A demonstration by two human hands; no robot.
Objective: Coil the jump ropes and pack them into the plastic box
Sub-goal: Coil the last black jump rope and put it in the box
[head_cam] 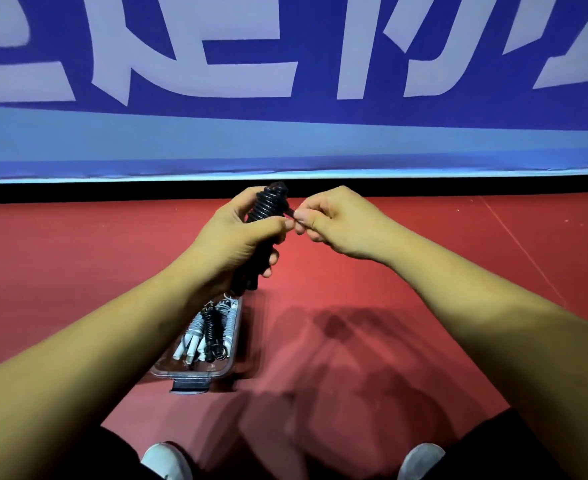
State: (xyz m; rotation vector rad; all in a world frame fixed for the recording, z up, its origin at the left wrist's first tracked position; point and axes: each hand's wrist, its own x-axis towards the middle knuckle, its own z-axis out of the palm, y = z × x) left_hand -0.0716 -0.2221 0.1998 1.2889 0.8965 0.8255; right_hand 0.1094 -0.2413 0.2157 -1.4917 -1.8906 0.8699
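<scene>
My left hand [237, 244] grips a black jump rope [268, 206], its cord wound in tight coils around the handles, held upright above the floor. My right hand [330, 220] pinches the loose end of the black cord just to the right of the coils. Below my left forearm, a clear plastic box [223, 370] lies on the red floor. Inside it are several coiled jump ropes, white ones [195, 336] and a black one [212, 332]. My left wrist hides the far end of the box.
A red sports floor [389, 306] stretches around me. A blue banner [285, 98] with large white characters stands along the back, with a black strip at its base. My white shoes [168, 460] show at the bottom edge, either side of my shadow.
</scene>
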